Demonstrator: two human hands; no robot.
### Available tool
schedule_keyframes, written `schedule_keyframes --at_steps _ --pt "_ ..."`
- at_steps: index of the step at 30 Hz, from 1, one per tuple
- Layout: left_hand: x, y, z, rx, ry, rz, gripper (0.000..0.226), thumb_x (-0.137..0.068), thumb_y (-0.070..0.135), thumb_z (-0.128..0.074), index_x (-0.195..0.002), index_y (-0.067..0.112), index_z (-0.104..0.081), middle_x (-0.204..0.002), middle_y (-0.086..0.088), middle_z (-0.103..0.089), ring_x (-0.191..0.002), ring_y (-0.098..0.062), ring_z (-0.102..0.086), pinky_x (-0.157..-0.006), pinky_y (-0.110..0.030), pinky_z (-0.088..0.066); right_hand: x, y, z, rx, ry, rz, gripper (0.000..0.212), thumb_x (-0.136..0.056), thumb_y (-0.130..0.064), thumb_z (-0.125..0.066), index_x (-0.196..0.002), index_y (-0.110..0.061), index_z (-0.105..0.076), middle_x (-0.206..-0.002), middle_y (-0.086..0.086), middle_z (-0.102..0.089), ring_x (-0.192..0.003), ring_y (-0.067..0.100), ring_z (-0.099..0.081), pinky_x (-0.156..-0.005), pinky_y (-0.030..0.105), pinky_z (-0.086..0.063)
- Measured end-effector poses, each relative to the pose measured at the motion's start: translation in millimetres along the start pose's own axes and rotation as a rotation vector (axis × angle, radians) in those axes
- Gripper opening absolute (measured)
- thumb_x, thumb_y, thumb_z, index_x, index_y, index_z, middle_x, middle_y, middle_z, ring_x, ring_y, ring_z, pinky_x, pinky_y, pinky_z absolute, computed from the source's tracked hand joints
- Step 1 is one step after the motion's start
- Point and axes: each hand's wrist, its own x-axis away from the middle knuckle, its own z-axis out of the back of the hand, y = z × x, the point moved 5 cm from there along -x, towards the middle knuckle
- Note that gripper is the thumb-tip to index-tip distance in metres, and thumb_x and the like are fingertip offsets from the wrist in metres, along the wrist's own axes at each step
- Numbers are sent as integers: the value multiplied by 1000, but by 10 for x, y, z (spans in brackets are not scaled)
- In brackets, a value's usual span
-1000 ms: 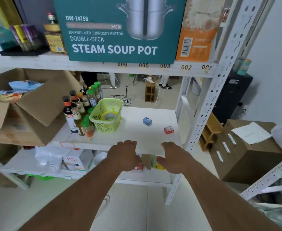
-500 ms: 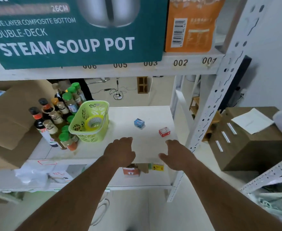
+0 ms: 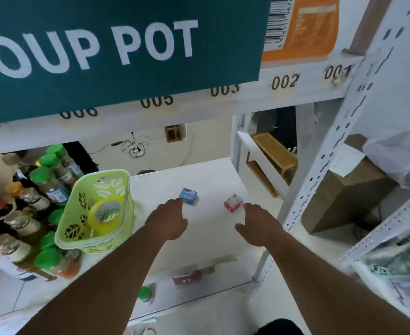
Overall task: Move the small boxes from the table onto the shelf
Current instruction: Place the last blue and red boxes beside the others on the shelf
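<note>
A small blue box (image 3: 188, 195) and a small red box (image 3: 233, 202) lie on the white middle shelf board (image 3: 213, 175). My left hand (image 3: 167, 220) reaches over the board, its fingertips right beside the blue box's near left corner; whether they touch is unclear. My right hand (image 3: 259, 223) is stretched out just to the right of the red box, its fingertips close to it. Neither hand holds anything, and the fingers of both are loosely extended.
A light green basket (image 3: 95, 211) holding a roll of tape stands left of my hands, with several spice bottles (image 3: 41, 187) further left. A big teal pot box (image 3: 116, 52) sits overhead on the upper shelf. The perforated white upright (image 3: 329, 153) stands at right.
Both hands have left the shelf's front edge and moved forward across the board to the two small boxes. The camera has come closer and tilted down.
</note>
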Motion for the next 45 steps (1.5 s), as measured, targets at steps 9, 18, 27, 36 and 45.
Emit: schedule_keyframes --at_steps 9,18,27,36,45 --pt "-624 -91 -95 59 -7 -18 74 -93 34 -54 -155 21 -16 -160 0 -23 -143 -23 -30 -115 -36 -29 -572 89 -93 -58 46 5 58 -93 -33 -63 -143 -18 -38 -140 3 -54 -126 25 -54 -109 39 -43" --pt "-966 -93 -239 27 -22 -33 79 -90 20 -57 -154 28 -13 -164 4 0 -144 -26 -25 -111 -40 -34 -801 165 -253 -19 9 47 60 -96 -30 -59 -150 -18 -33 -148 3 -48 -134 25 -47 -114 41 -36" --pt "-965 -52 -364 123 -37 -89 43 -83 18 -51 -125 29 -48 -134 -2 -51 -115 -22 -52 -99 -36 -45 -816 111 -225 -17 7 73 50 -95 -32 -60 -142 -23 -46 -138 -2 -58 -123 23 -58 -105 35 -47" --pt "-1270 -225 -280 157 44 -13 66 -87 8 -47 -148 30 -33 -153 1 -35 -139 -22 -34 -112 -36 -33 -1003 -41 -273 74 39 120 43 -92 -27 -62 -133 -19 -49 -130 5 -55 -120 27 -57 -99 40 -52" --pt "-1262 -155 -424 151 129 -55 60 -88 17 -61 -143 24 -39 -140 -2 -43 -127 -22 -45 -102 -33 -41 -1124 -6 -272 52 24 118 43 -92 -29 -64 -132 -19 -52 -130 5 -57 -119 27 -59 -97 40 -53"
